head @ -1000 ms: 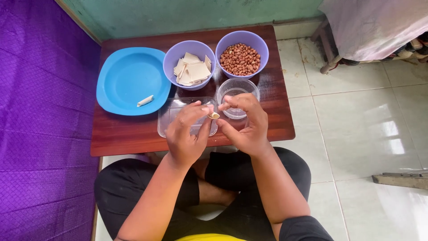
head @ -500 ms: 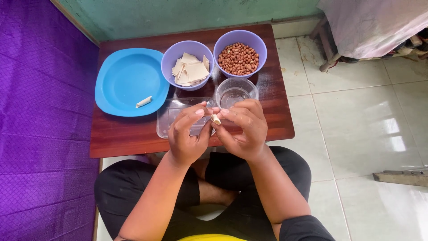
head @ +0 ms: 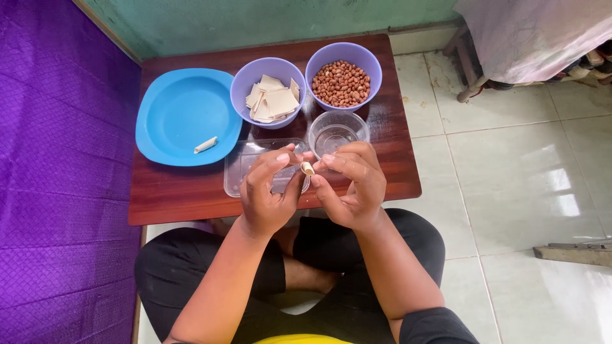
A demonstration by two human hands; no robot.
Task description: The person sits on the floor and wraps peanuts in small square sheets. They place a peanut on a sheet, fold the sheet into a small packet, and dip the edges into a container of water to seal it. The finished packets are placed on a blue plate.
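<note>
The low wooden table (head: 191,197) is the thing to steer by: on its left half lies the big blue plate (head: 172,108) with one finished pale roll (head: 205,145) near its right rim, and toward the table's far edge stand two purple bowls side by side, the left bowl (head: 245,76) stacked with cut pastry squares (head: 273,102), the right bowl (head: 376,70) full of peanuts (head: 341,83). Just in front of the peanut bowl sits a small clear cup (head: 335,134), and beside it, at the table's near edge, a clear flat tray (head: 239,169). Above that tray the left hand (head: 268,191) and right hand (head: 350,188) meet, fingertips pressed together around a tiny rolled wrapper (head: 308,168), pinching it from both sides. To my eye the roll wants to be kept tight and even, the loose edge pressed flat so it holds. No labels, packages or signs show anywhere on the table.
</note>
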